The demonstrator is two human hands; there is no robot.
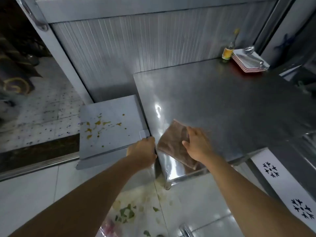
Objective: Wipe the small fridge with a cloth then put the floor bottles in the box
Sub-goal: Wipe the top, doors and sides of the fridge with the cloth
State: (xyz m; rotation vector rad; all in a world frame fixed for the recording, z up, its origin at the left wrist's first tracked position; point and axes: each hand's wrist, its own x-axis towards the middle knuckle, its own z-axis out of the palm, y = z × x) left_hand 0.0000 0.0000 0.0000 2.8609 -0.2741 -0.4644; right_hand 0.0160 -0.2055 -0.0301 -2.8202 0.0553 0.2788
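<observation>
Nearest the camera, on the tiled floor point(196, 202), lie green scraps point(125, 213) and a pale smear; no floor bottles or box can be picked out from this view. Just above, the right hand point(196, 145) lies on the brown cloth point(172, 142) with fingers spread and fairly straight, pressing it flat at the near corner of the steel table point(222, 103), where part of the cloth hangs over the edge. The left hand point(142, 151) curls over the table's corner edge, seemingly bracing; whether it grips anything more I cannot tell. Left of the table and lower sits the small fridge point(111, 115), its white top spattered with yellow-brown stains point(97, 125), not yet wiped. The cloth looks soft, light and limp, so it will likely bunch unless gathered into the palm or pressed under a flat hand; taking it by the middle should keep it folded. Far back on the table stand a glass bottle point(230, 50) and stacked plates point(249, 63), against a corrugated metal wall point(128, 48).
</observation>
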